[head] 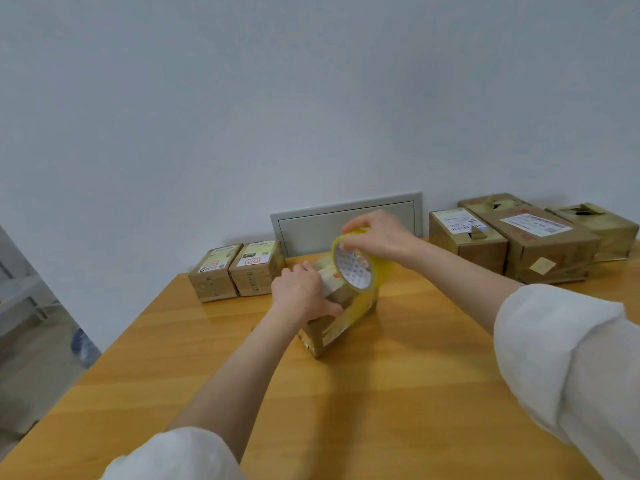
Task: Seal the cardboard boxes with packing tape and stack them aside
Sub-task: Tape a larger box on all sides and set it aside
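Head view. White sleeves, the left sleeve (173,455) at the lower edge and the right sleeve (571,368) at the lower right, lead along bare forearms to the centre of the frame. On the wooden table (381,393) at frame centre lies a small cardboard box (313,336), set at an angle to the table edge. The left hand (299,292) grips this box from above, fingers curled over its top and thumb against its near side. The right hand (375,237) holds a packing tape roll (356,268) just above the far end of the box, fingertips pinching the rim. A yellowish tape strip (349,317) runs from the roll down onto the box's top and near face. Two labelled small boxes (214,271) stand side by side, touching, left of centre against the wall. Four larger boxes (540,244) are grouped at the right edge. A grey wall panel (346,220) sits behind the hands
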Tool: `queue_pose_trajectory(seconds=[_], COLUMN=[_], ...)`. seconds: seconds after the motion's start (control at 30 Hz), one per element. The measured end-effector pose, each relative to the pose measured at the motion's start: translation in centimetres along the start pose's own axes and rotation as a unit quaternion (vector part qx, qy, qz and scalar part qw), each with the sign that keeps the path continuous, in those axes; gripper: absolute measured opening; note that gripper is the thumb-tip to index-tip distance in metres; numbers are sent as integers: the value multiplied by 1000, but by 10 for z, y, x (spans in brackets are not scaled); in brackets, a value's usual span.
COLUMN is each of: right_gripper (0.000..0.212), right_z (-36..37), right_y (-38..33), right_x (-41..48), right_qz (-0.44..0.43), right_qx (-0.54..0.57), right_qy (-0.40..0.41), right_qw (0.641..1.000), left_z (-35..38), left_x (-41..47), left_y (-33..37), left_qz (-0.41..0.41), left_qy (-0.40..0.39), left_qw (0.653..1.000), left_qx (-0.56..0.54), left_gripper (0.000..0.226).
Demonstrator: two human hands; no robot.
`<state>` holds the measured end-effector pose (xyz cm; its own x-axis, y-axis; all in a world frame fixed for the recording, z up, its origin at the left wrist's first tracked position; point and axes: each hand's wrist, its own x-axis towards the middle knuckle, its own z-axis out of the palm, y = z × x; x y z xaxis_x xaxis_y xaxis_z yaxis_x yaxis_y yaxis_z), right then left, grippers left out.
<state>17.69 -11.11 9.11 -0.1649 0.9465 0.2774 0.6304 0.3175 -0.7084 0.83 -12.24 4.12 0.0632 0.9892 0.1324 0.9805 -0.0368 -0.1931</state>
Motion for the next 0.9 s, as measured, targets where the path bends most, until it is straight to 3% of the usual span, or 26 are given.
queue_pose_trajectory(seconds=[0.07,0.3,0.43,0.67,0.77,0.9], right_gripper=[25,20,20,51,45,44], right_z=[-5,5,3,18,12,11], right_y=[11,18,30,43,51,61], right_x=[-11,-25,-35,-50,-57,-63], right_qz=[6,4,36,53,60,62], right_qx=[-17,-12,-32,-35,-102,-84], right_qy=[-30,-6,-56,-37,-59,-79], right_qw=[999,1000,997,997,991,991], left_z=[-1,-2,-4,-5,-6,-8], left_x=[4,6,10,15,16,14], left_y=[-3,-1,-3,-7,-9,-3], left_qz=[1,22,18,30,17,19], left_qy=[-4,5,-20,-38,-61,-68], left_qw=[1000,1000,1000,999,998,997], left_qx=[-1,5,-5,-12,-32,-25], left_gripper=[103,100,94,82,73,69])
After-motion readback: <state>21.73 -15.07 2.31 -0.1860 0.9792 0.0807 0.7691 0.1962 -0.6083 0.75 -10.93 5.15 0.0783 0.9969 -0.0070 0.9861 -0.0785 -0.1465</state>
